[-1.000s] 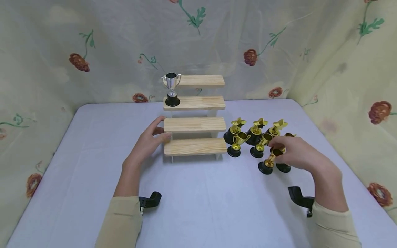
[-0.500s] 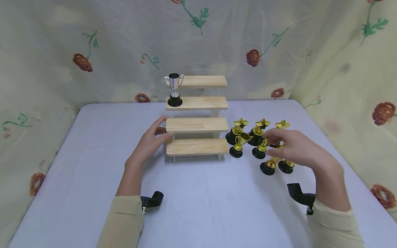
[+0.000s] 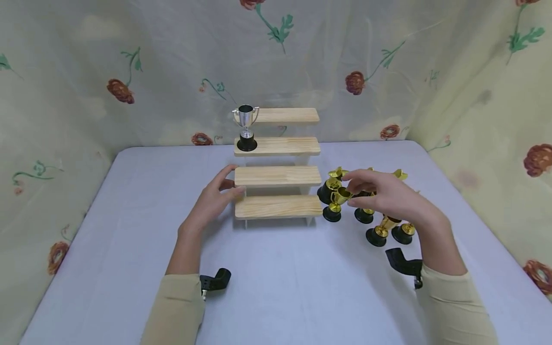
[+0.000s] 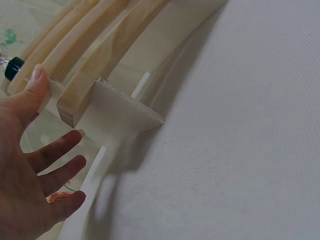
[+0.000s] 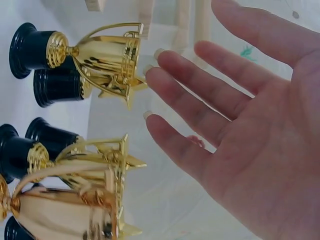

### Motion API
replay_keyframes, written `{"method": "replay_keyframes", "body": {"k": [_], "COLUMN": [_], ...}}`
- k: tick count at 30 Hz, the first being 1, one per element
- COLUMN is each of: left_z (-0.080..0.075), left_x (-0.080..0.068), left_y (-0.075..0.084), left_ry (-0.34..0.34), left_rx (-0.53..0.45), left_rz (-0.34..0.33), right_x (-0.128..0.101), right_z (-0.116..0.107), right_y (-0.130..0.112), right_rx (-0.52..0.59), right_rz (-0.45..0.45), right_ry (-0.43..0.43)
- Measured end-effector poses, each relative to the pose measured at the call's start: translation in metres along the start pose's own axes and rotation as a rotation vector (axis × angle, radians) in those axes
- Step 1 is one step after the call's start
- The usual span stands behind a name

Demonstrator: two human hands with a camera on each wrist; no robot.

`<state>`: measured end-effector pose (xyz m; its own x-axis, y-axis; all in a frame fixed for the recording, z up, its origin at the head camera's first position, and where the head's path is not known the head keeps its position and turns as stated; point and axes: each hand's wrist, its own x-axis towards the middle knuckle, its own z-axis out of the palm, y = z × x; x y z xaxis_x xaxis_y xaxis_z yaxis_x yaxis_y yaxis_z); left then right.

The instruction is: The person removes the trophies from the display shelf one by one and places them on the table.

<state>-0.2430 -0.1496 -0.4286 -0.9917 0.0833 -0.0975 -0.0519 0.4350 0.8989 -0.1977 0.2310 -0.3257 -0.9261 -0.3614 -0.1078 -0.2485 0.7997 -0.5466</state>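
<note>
My left hand holds the left end of a four-step wooden display stand. In the left wrist view its thumb lies on a plank end while several fingers stretch out below. My right hand hovers at the small gold cup trophy nearest the stand, fingers spread and nothing between them. In the right wrist view that gold cup trophy stands just off the fingertips. More gold cup trophies stand under and in front of the hand. Behind them are gold star trophies, partly hidden by the hand.
A silver cup trophy with a black base stands at the left end of the stand's second step from the top. A white cloth covers the table. Flower-patterned curtains close off the back and sides.
My right hand has moved left across the trophies, from the cups at the right to the cup nearest the stand. The left hand stays on the stand, and the head view has shifted slightly.
</note>
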Motion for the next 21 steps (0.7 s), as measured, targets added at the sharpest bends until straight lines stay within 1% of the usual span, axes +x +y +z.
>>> {"method": "replay_keyframes", "body": {"k": [4, 11, 18, 21], "left_z": [0.000, -0.001, -0.001, -0.001], "left_x": [0.000, 0.001, 0.003, 0.003], "left_y": [0.000, -0.001, -0.003, -0.004], "left_ry": [0.001, 0.003, 0.000, -0.001], "left_rx": [0.000, 0.000, 0.005, -0.002], "left_rz": [0.000, -0.003, 0.012, 0.006], "right_x": [0.006, 0.016, 0.028, 0.035], "right_z": [0.003, 0.006, 0.010, 0.012], "right_y": [-0.001, -0.007, -0.014, -0.017], "right_rx": [-0.005, 0.043, 0.052, 0.040], "right_rz": [-0.017, -0.070, -0.073, -0.079], "right_ry": [0.002, -0.013, -0.007, -0.001]}}
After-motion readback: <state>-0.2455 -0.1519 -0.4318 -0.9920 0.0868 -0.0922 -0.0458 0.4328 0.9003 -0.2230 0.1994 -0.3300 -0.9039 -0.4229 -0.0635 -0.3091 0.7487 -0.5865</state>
